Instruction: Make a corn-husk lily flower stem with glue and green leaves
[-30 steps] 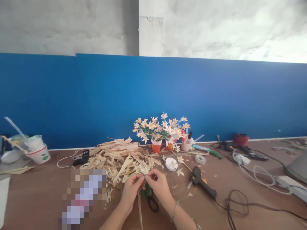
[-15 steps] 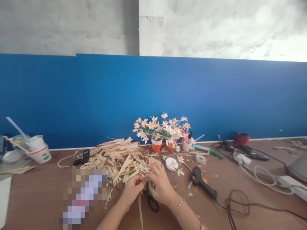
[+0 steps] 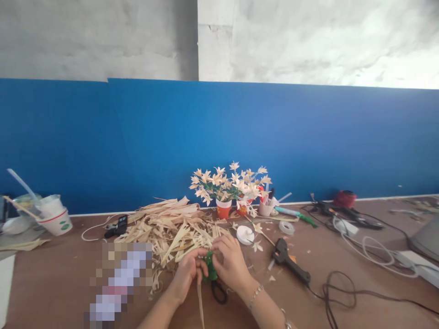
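My left hand (image 3: 187,274) is closed on a long pale husk strip (image 3: 200,304), which hangs down from its fingers. Right beside it, my right hand (image 3: 231,265) has its fingers pressed together; what they pinch is too small to make out. Between both hands shows a green object (image 3: 210,267), partly covered by the fingers. Black scissor handles (image 3: 219,292) lie on the table just below it. Behind the hands spreads a heap of dry pale husks (image 3: 174,228).
Pale husk flowers (image 3: 222,180) stand in a red and white cup (image 3: 224,209) at the back. To the right lie a black glue gun (image 3: 290,260), a tape roll (image 3: 286,227), a white round dish (image 3: 245,234) and cables. A paper cup (image 3: 58,221) stands far left.
The fingers of my left hand have spread and shifted slightly, and more of the green object shows between the hands. The view has moved very slightly.
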`<state>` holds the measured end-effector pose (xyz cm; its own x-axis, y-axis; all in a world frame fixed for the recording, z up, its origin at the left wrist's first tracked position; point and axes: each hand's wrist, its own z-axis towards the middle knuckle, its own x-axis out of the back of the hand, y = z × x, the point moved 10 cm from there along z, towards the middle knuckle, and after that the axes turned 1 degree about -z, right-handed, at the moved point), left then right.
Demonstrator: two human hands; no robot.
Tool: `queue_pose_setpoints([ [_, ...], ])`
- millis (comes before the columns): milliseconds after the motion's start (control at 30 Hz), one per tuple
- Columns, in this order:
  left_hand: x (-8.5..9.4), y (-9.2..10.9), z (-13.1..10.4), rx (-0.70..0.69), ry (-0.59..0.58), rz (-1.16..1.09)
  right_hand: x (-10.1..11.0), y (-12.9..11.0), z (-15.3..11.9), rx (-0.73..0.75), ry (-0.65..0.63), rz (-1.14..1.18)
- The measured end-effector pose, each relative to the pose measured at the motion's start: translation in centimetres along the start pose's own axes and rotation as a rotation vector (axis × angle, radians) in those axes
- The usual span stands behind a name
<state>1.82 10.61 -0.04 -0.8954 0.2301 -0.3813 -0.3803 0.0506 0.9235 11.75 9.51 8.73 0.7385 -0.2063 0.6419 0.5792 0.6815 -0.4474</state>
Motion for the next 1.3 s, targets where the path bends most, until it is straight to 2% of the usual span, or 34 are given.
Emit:
queue_pose_setpoints([
  [67,0.0,-0.1,0.2,-0.011,0.024,0.111,0.0,0.0,0.0,-0.001,0.004,-0.004],
  [267,1.3,0.6,0.1,-0.054,0.238,0.334,-0.3,-0.6,-0.1,0.006,0.001,0.015],
  [533,2.0,1.2,0.0,-0.115,0.267,0.417,-0.7,0.5,0.0,-0.124,-0.011,0.104],
  [700,1.6,1.5,-0.2,-0.12,0.253,0.404,-1.3,1.8,0.0,-0.244,-0.042,0.252],
  [800,1.5,1.6,-0.3,-0.111,0.258,0.391,-1.5,2.1,-0.1,-0.267,-0.044,0.296],
  [933,2.0,1.0,-0.3,-0.07,0.308,0.341,-0.9,1.0,-0.2,-0.171,-0.012,0.175],
  [1067,2.6,0.2,-0.4,-0.042,0.358,0.258,-1.1,-0.9,-0.4,-0.053,-0.041,-0.025],
  [1300,2.4,-0.3,-0.6,0.01,0.374,0.159,-1.9,-1.0,-0.7,-0.047,-0.034,-0.19],
])
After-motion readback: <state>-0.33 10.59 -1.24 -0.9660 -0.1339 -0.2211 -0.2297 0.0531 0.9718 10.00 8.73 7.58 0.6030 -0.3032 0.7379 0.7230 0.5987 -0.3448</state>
